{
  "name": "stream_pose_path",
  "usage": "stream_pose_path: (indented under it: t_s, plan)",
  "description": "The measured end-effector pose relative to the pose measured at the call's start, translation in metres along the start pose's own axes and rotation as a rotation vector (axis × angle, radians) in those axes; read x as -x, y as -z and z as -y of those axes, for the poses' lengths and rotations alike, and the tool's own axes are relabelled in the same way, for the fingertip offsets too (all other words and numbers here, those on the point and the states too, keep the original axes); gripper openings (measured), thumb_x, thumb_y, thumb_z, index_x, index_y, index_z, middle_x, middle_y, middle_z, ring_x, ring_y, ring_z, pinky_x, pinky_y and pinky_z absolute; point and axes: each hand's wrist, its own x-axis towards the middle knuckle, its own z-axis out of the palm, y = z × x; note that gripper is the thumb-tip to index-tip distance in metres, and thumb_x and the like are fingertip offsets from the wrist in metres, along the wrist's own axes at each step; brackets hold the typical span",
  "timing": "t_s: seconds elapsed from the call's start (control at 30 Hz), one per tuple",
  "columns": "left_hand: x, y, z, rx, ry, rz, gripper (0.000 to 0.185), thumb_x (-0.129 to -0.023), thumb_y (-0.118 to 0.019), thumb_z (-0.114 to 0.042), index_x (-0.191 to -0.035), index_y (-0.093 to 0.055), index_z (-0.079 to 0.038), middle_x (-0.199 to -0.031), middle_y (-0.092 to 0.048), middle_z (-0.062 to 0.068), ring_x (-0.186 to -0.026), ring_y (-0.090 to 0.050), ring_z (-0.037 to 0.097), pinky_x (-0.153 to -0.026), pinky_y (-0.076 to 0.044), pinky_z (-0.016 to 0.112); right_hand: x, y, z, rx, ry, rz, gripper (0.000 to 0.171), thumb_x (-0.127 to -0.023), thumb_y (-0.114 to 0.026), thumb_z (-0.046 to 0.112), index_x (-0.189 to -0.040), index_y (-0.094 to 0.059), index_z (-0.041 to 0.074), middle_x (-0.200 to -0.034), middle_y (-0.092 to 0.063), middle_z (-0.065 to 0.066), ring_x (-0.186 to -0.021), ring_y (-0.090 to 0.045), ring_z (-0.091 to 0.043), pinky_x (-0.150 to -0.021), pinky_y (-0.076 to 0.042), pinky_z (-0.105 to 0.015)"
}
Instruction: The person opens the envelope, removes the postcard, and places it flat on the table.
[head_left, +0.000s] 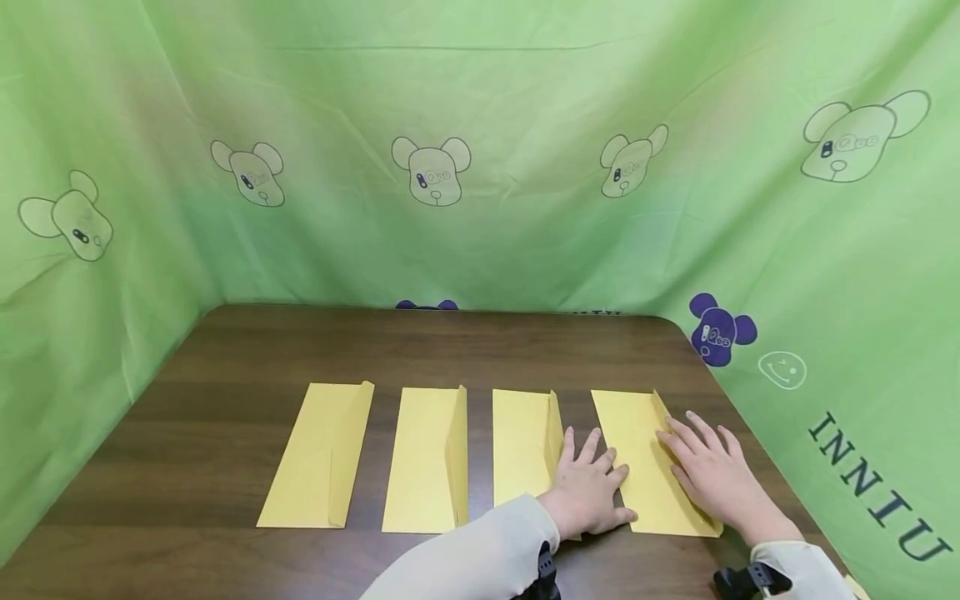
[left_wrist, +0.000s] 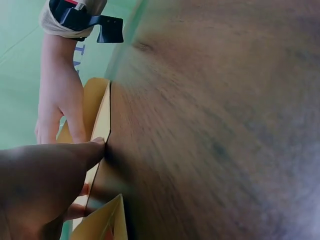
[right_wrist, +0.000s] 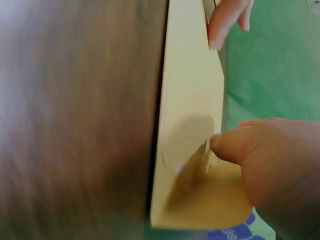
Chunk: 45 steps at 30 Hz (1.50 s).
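The rightmost yellow paper envelope point(head_left: 637, 450) lies flat on the brown table, with its long right-hand flap point(right_wrist: 215, 200) partly raised. My left hand point(head_left: 588, 492) is spread at its left edge; the thumb and fingertips touch the paper there. My right hand point(head_left: 716, 479) reaches over the flap side, fingers extended and touching it. In the right wrist view, the right thumb point(right_wrist: 225, 145) meets the flap's edge. The neighbouring envelope point(head_left: 521, 442) is partly covered by my left hand and sleeve.
Two more yellow envelopes point(head_left: 426, 458) point(head_left: 315, 458) lie in the same row to the left, flaps on their right sides. The wooden table point(head_left: 450, 346) is surrounded by green printed cloth point(head_left: 525, 242). A scrap of yellow point(head_left: 857, 587) shows at the lower right.
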Motion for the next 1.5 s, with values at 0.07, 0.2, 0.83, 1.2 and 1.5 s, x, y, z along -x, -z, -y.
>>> stream_pose_path:
  t_s: [0.07,0.2,0.83,1.2,1.5]
  plan:
    - [-0.001,-0.001,0.000,-0.009,-0.001,0.002,0.064,-0.089,-0.035,-0.079,-0.147,-0.036,-0.053,-0.155,-0.030,-0.026,-0.151,-0.008,0.013,-0.119,-0.003,0.050,0.001,0.001,-0.005,0.018,-0.010,-0.003,0.045,-0.076,-0.077,0.007,-0.118,-0.064,0.003,-0.132,-0.052,-0.021,-0.126,-0.038,-0.045,-0.094,-0.030,-0.069]
    - [-0.003,0.000,0.000,-0.024,0.000,0.003,0.065,-0.089,-0.035,-0.079,-0.148,-0.035,-0.053,-0.156,-0.029,-0.025,-0.151,-0.008,0.013,-0.119,-0.002,0.051,0.003,-0.001,-0.014,0.028,-0.054,0.021,0.042,-0.079,-0.075,0.008,-0.119,-0.063,0.002,-0.131,-0.050,-0.024,-0.127,-0.036,-0.046,-0.095,-0.027,-0.069]
    - [-0.003,0.007,0.000,-0.033,-0.002,0.025,0.065,-0.089,-0.036,-0.080,-0.148,-0.035,-0.053,-0.155,-0.029,-0.026,-0.151,-0.009,0.012,-0.119,-0.002,0.049,-0.007,0.003,-0.025,-0.161,-0.163,0.259,0.029,-0.089,-0.067,0.001,-0.115,-0.065,-0.012,-0.112,-0.060,-0.029,-0.104,-0.059,-0.049,-0.084,-0.047,-0.062]
    - [-0.005,0.004,-0.003,-0.025,0.007,0.027,0.064,-0.088,-0.036,-0.080,-0.147,-0.034,-0.055,-0.155,-0.028,-0.027,-0.150,-0.010,0.012,-0.119,-0.002,0.050,-0.014,0.006,-0.031,-0.320,-0.236,0.260,0.028,-0.084,-0.076,0.007,-0.108,-0.073,-0.006,-0.102,-0.060,-0.020,-0.092,-0.061,-0.041,-0.077,-0.050,-0.057]
    - [-0.005,0.005,-0.005,-0.015,-0.001,0.058,0.065,-0.089,-0.034,-0.079,-0.149,-0.032,-0.054,-0.157,-0.025,-0.026,-0.151,-0.009,0.013,-0.119,-0.003,0.049,-0.015,0.012,-0.031,-0.541,-0.340,0.301,0.027,-0.089,-0.070,0.007,-0.108,-0.070,-0.012,-0.114,-0.058,-0.029,-0.108,-0.055,-0.050,-0.085,-0.048,-0.048]
